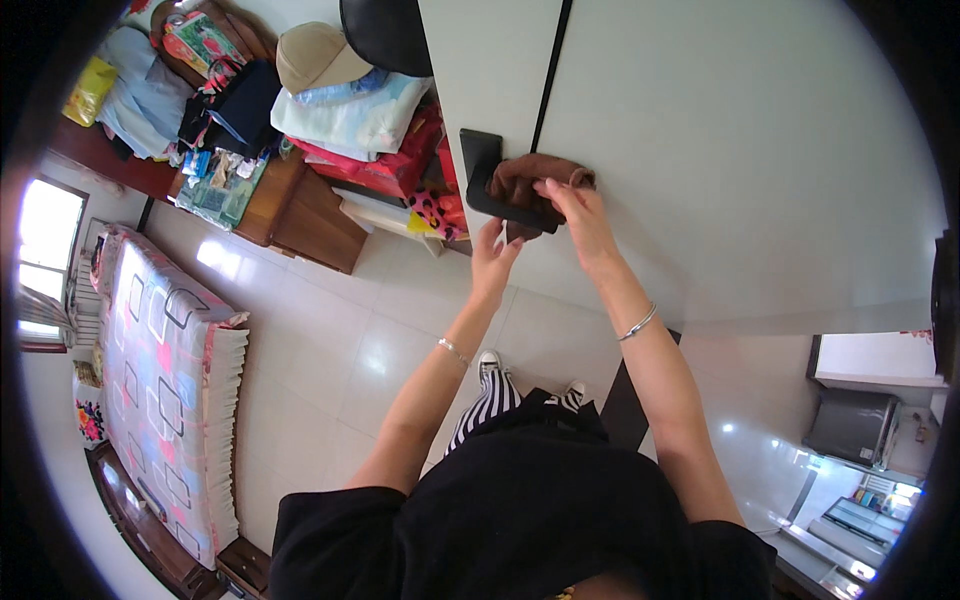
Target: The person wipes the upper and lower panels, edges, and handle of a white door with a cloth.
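A brown cloth (544,171) is draped around the lever of a black door handle (480,169) on a pale door (697,150). Part of it hangs below the lever. My right hand (581,221) has its thumb and fingers on the cloth, pinching it just right of the lever. Under the lever, my left hand (495,259) is raised with thumb and fingers apart, its fingertips close to the hanging end of the cloth; whether they touch it I cannot tell.
Left of the door, folded bedding (352,120) and a beige cap (315,56) are piled up by a wooden desk (300,217) with clutter. A bed (165,375) with a patterned cover stands at the far left. The door's edge runs beside the handle, over a tiled floor (337,337).
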`<state>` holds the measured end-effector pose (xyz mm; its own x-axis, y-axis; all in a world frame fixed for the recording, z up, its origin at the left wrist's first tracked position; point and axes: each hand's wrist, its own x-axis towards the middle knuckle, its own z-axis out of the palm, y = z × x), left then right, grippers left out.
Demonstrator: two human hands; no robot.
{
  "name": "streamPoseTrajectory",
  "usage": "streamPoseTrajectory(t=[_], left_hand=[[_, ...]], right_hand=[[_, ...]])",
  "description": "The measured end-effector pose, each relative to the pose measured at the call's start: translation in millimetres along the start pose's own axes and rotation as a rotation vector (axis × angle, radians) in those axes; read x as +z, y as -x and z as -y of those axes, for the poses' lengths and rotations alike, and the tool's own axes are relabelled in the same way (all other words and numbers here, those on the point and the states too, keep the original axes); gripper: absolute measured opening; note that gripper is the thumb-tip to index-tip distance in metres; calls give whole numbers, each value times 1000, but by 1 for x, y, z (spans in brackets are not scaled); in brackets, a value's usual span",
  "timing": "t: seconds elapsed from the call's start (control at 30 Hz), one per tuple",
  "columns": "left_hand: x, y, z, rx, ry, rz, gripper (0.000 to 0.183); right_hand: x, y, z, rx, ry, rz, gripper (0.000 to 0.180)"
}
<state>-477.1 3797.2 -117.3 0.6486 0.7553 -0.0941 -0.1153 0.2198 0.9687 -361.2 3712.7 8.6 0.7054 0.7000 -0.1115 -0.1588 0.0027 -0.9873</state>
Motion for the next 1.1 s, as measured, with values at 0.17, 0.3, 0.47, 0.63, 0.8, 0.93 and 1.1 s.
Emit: streamPoseTrajectory(t=[0.17,0.3,0.47,0.63,0.8,0.93,1.1], left_hand=[[11,-21,1,-3,203,90,61],[16,-31,-4,10,240,63,53],[-3,-47,20,-230,142,199,56],[3,-48,25,-176,225,198,49],[15,-41,32,-105,128,145,40],[41,-25,30,-93,63,159,38],[115,7,31,-72,78,323,45]], right_hand=[[2,7,3,11,108,63,54],[-1,0,4,27,109,58,54],[-10,-8,-26,192,127,64,61],[-13,-12,-44,204,-41,-61,65],[-17,-10,-58,152,-375,-233,34],[-51,17,-44,152,-365,-261,33],[-146,58,-28,142,-389,-268,35]])
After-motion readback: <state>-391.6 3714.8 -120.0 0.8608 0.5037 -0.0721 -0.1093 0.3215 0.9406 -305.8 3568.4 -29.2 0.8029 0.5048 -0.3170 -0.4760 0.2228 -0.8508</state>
